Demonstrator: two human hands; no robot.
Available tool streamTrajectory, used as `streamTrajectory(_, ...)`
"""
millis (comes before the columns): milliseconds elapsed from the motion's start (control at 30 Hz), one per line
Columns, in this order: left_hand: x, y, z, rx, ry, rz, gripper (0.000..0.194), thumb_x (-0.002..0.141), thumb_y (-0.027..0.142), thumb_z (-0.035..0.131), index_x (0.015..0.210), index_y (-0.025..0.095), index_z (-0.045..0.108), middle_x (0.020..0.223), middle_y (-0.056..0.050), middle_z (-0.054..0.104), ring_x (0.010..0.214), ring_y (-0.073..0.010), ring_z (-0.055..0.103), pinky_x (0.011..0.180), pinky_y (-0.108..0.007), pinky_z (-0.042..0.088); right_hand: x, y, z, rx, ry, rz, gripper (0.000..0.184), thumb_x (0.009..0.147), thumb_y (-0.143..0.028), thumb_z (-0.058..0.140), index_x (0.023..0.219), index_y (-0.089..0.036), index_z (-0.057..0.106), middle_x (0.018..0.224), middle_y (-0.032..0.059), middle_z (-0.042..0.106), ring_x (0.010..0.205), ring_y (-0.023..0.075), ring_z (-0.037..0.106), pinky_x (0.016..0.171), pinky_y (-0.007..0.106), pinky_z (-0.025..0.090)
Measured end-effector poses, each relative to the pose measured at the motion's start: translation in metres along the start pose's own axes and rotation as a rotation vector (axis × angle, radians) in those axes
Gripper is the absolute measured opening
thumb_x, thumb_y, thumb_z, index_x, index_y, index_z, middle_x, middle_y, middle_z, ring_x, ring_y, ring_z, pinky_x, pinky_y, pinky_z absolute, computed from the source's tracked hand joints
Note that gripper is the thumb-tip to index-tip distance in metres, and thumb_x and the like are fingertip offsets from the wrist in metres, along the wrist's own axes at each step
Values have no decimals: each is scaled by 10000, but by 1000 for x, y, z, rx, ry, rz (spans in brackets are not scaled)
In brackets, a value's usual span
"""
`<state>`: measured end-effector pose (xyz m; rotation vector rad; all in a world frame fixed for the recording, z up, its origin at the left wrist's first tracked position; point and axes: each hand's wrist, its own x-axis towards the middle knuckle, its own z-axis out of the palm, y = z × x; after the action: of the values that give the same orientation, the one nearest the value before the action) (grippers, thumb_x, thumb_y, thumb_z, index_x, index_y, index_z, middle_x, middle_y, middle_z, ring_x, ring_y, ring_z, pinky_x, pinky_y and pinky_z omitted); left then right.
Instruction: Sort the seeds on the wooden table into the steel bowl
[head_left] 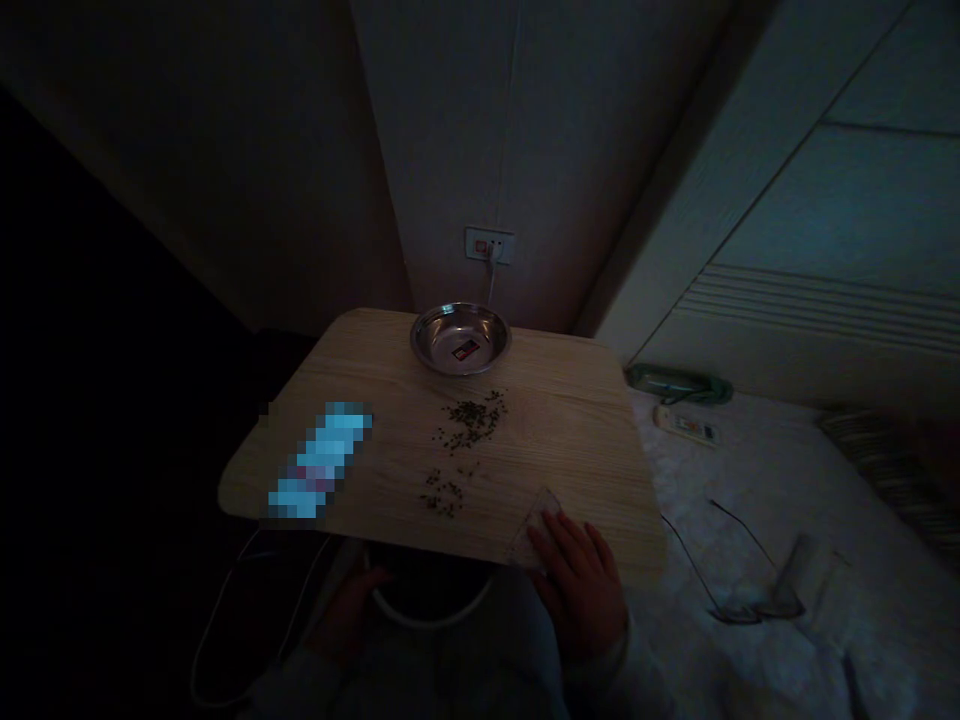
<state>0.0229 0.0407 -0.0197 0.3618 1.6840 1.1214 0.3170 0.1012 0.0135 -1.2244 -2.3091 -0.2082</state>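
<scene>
The right hand (581,572), fingers extended, rests on a clear sheet (551,498) at the near edge of the table (577,400); the left hand (346,607) meets a container (431,625) below that edge, its grip too dim to tell. 2 patches of dark grains (472,420) lie mid-table; low, gentle sweeps should limit scatter.

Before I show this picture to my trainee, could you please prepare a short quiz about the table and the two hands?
1. True or false: the metal bowl stands farther from the person than the small dark bits on the wooden table.
2. Choose one. The fingers of the right hand rest on:
A) the metal bowl
B) a clear flat piece
C) the small dark bits
3. Short answer: which hand is at the pale-rimmed round container below the table's front edge?

Key: 1. True. 2. B. 3. The left hand.
</scene>
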Motion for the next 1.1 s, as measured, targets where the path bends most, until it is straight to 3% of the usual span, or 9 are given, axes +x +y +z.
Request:
streamTrajectory(133,5,0,1,-57,-60,-202,140,535,287,659,664,235,677,676,-56,731,900,-344,689,801,-472,537,2,3,-2,-28,-32,-42,359,902,-280,468,1237,-255,594,1236,64,653,1154,212,570,1021,413,347)
streamTrajectory(200,6,1,-3,-51,-100,-232,174,540,297,666,702,235,682,721,-66,739,921,-347,685,801,-481,535,2,3,-2,-35,-31,-32,359,903,-298,476,1237,-253,598,1230,69,655,1144,210,576,1007,408,363)
streamTrajectory(333,9,3,-19,34,-160,-96,190,564,273,690,750,240,696,805,-72,741,1037,-344,646,894,-483,497,3,1,0,-59,-8,-18,350,911,-329,472,1220,-254,616,1223,75,659,1125,208,590,987,406,383)
streamTrajectory(433,12,3,-26,87,-187,-50,60,586,260,667,638,232,681,756,-71,731,985,-327,660,929,-469,473,4,2,3,-54,-5,5,351,915,-351,468,1215,-255,623,1232,81,654,1137,213,590,971,410,409)
streamTrajectory(567,17,-6,-25,159,-186,101,96,513,163,674,581,231,684,754,-63,736,957,-313,657,989,-451,426,7,5,8,53,30,55,363,917,-378,457,1201,-238,635,1193,101,672,1085,224,621,914,414,483)
streamTrajectory(700,19,-19,-25,148,-205,228,101,503,184,684,582,247,679,742,-59,731,1023,-341,630,996,-475,412,13,9,10,199,109,96,378,928,-396,409,1144,-214,660,1106,117,703,1018,234,653,853,425,542)
streamTrajectory(867,20,-15,-35,215,-299,295,202,440,195,737,631,257,716,849,-85,754,1014,-357,637,1008,-485,405,21,9,10,369,172,264,362,917,-399,397,1067,-232,682,1037,103,720,963,230,671,856,436,558)
streamTrajectory(1000,25,-11,-33,230,-281,253,190,444,207,740,622,262,707,812,-83,751,1030,-367,631,1000,-500,410,36,-3,10,523,299,528,358,894,-483,443,992,-220,665,969,98,728,908,227,681,828,403,561)
streamTrajectory(1100,31,-13,-30,139,-272,147,166,445,178,741,594,241,704,790,-99,737,1047,-381,624,1008,-496,404,49,-18,10,742,284,630,356,883,-520,466,971,-211,618,820,72,724,744,189,678,697,333,566)
